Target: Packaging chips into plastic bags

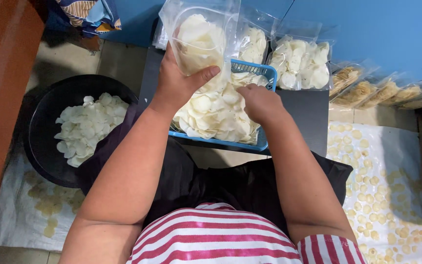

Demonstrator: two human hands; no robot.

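Seen from above, at the upper centre of the frame, the left hand (pixel 179 80) grips a clear plastic bag (pixel 201 34) part-filled with pale round crackers, fingers and thumb closed around its lower part. Just right of it, the right hand (pixel 260 103) reaches knuckles-up into a blue basket (pixel 264 73) heaped with the same crackers (pixel 216 112); whether its fingers are closed cannot be told. A black basin (pixel 40 132) of crackers sits at left.

Clear chip bag (pixel 199 36) in left hand (pixel 177 83) — filled clear bags (pixel 301 63) behind basket.
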